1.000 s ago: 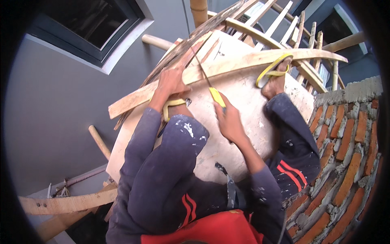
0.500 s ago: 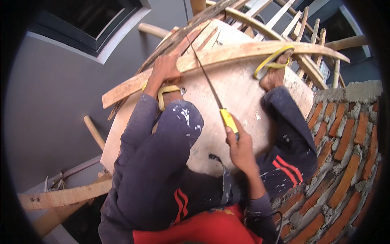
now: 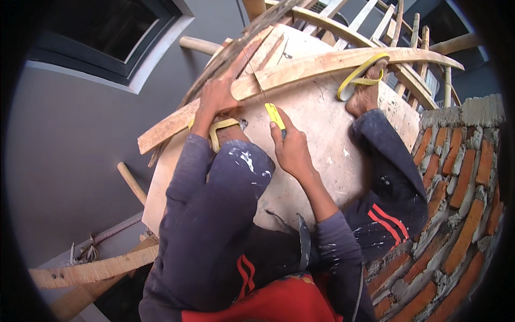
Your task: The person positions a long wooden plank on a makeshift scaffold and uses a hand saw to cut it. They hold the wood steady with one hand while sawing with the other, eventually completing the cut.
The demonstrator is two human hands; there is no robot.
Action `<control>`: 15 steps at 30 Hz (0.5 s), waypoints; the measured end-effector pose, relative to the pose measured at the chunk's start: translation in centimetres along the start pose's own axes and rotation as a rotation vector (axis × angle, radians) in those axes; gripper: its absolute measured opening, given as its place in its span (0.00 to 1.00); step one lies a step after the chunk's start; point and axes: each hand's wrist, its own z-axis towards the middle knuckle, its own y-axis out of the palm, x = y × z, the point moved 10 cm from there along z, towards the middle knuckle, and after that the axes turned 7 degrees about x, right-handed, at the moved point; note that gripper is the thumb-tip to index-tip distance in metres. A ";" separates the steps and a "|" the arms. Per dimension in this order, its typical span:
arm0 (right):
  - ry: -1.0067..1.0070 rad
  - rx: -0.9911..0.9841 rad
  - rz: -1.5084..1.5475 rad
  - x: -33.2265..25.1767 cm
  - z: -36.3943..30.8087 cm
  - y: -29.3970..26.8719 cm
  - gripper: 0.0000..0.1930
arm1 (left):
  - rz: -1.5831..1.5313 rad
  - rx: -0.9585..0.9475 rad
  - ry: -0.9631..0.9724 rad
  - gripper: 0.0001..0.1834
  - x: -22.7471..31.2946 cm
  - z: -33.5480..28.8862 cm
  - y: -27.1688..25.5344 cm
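My right hand (image 3: 294, 147) is wrapped round the yellow handle of a handsaw (image 3: 272, 114). Its thin blade lies across a long wooden plank (image 3: 311, 65), which spans the pale board I sit on. Left of the saw, my left hand (image 3: 217, 99) presses on the plank, fingers bent over its far edge and partly hidden. Both my feet, in yellow-strapped sandals (image 3: 351, 80), rest at the plank, one by my left hand and one further right.
A brick wall (image 3: 456, 182) rises at the right. Behind the plank is a wooden frame of slats (image 3: 375, 24). A grey wall with a dark window (image 3: 107, 32) stands at the left. A curved wooden beam (image 3: 96, 271) lies lower left. A dark strap (image 3: 304, 241) hangs near my lap.
My right hand has pushed the saw forward and to the left, so its handle is now close to the plank. My left hand keeps its place on the wood.
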 end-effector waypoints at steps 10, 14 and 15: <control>0.023 0.052 0.058 1.8 -2.8 -1.8 0.22 | 0.035 -0.069 -0.014 0.42 -0.3 0.7 0.9; 0.012 0.068 0.076 -0.4 1.6 0.3 0.22 | 0.035 -0.114 -0.026 0.42 -0.3 0.0 1.2; 0.035 0.029 0.084 -0.5 1.2 -0.2 0.22 | 0.037 -0.102 -0.017 0.42 -0.3 0.8 0.9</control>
